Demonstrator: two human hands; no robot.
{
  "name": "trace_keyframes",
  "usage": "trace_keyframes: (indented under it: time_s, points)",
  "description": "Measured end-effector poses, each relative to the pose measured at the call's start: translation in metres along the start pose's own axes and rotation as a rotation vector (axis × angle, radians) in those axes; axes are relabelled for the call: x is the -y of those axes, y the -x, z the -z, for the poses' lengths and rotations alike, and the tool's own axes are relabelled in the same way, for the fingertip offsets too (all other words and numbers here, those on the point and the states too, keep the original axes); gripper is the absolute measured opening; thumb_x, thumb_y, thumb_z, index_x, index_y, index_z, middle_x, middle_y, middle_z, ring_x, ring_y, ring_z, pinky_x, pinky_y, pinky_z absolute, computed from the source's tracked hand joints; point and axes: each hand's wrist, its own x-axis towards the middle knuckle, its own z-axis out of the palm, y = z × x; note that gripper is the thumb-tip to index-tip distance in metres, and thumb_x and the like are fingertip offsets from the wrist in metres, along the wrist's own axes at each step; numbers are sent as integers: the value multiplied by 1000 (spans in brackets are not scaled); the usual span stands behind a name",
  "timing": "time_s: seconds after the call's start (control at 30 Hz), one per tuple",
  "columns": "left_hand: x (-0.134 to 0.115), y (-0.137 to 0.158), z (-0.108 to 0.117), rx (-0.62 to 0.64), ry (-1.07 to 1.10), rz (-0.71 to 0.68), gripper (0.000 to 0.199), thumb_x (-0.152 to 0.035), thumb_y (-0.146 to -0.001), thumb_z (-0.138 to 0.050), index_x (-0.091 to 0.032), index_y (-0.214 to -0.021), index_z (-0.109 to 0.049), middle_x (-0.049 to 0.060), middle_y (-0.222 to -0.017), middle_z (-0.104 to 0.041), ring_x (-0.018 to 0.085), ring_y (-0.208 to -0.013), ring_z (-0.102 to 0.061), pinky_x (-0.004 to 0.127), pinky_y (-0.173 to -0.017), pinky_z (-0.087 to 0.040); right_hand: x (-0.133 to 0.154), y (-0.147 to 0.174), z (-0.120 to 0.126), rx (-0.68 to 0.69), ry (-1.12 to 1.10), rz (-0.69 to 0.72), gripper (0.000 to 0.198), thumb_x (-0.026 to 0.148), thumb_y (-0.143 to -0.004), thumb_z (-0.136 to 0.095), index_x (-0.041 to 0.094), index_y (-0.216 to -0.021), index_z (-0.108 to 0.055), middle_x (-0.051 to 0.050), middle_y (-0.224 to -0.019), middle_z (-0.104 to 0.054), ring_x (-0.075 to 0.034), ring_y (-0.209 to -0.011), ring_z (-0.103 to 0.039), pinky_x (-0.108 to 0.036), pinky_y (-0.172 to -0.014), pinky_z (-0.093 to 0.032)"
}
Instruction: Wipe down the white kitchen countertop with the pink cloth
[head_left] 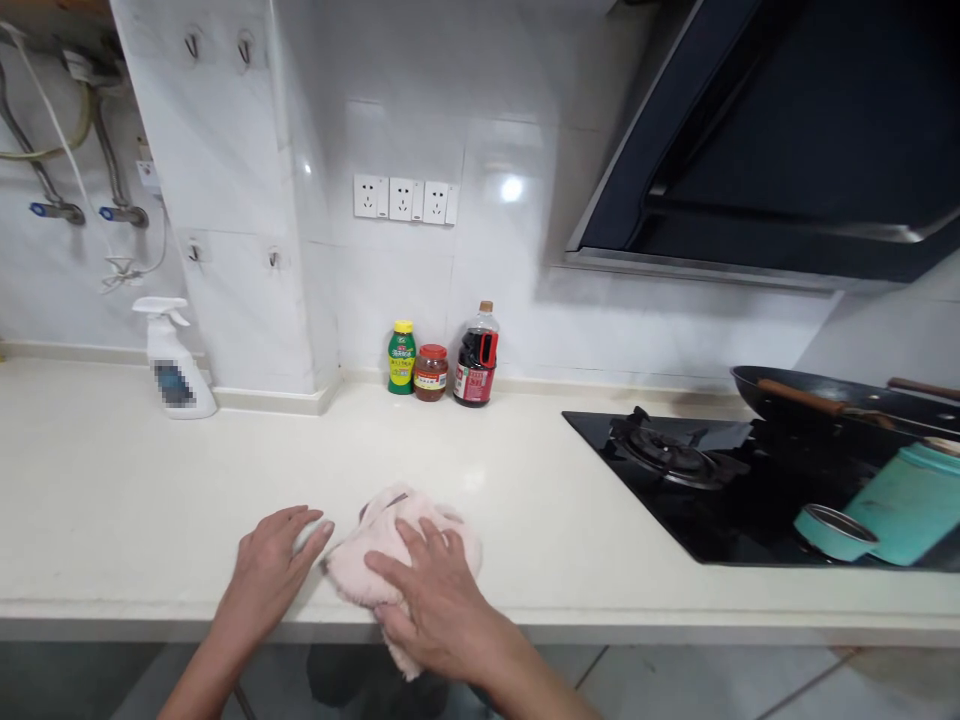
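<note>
A fluffy pale pink cloth (367, 575) lies bunched on the counter near its front edge, with one corner hanging over. My right hand (435, 590) presses down on it, fingers spread over the top and part of the fabric gathered under the palm. Left of the cloth, my left hand (274, 560) is curled just above the counter, thumb and fingers around a small pale rounded thing (308, 534). Most of that thing is hidden by the fingers, so its kind cannot be made out.
A white spray bottle (176, 365) stands at back left. By the wall are a green squeeze bottle (402, 360), a red-lidded jar (430, 375) and a dark sauce bottle (475, 365). The gas stove (652, 500) at right bears a wok (810, 400), a teal canister (911, 505) and its small teal cup (832, 535).
</note>
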Motion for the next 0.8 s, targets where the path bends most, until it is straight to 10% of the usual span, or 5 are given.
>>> trace_keyframes:
  time_s: [0.2,0.57,0.8]
  points:
    - [-4,-5,3,29,-13,40,53,-62,-90,-41,-24,-109,-72,7,-120,-72,30,-120,-61,47,-104,-45,-34,45,4,-189,82,61,46,43,-94,-57,38,-139,-50,-4,-153,-40,-30,-138,-36,-53,-112,-31]
    - [-4,-5,4,78,-27,52,57,-66,-91,-39,-24,-110,-72,8,-122,-71,32,-122,-59,48,-103,-43,-186,181,54,-441,512,-535,47,53,-96,-37,31,-130,-61,-7,-135,-60,-28,-126,-51,-49,-105,-37]
    - [-4,-4,4,82,-5,37,57,-65,-92,-38,-23,-112,-70,9,-124,-70,32,-124,-57,48,-105,-40,-158,179,36,-497,712,-794,48,47,-95,-39,23,-130,-62,-13,-128,-60,-36,-111,-53,-57,-96,-38]
